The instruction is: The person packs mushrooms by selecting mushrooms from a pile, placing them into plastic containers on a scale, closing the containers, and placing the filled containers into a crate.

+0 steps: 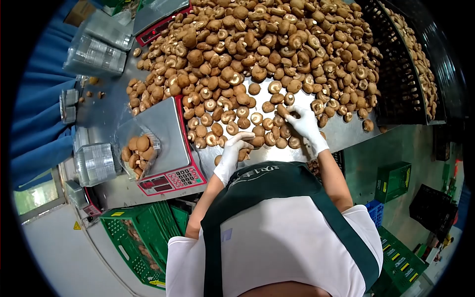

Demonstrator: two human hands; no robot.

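Brown shiitake mushrooms (232, 127) lie loose on the metal table in front of me, below a large heap of them (267, 39). My right hand (306, 127), in a white glove, pinches one shiitake mushroom (282, 110) between thumb and fingers. My left hand (234, 153), also gloved, has its fingers stretched out over the near edge of the loose mushrooms. Its fingertips lie beside a mushroom (258, 141), and I see no mushroom gripped in it. Left of my hands, a clear plastic tray of mushrooms (140, 154) rests on a red-framed scale (170, 133).
Stacks of clear plastic trays (96, 163) stand along the left side, with more (99, 47) further back. A second scale (158, 22) is at the back left. A black crate of mushrooms (403, 64) borders the heap on the right. Green crates (141, 237) stand below the table.
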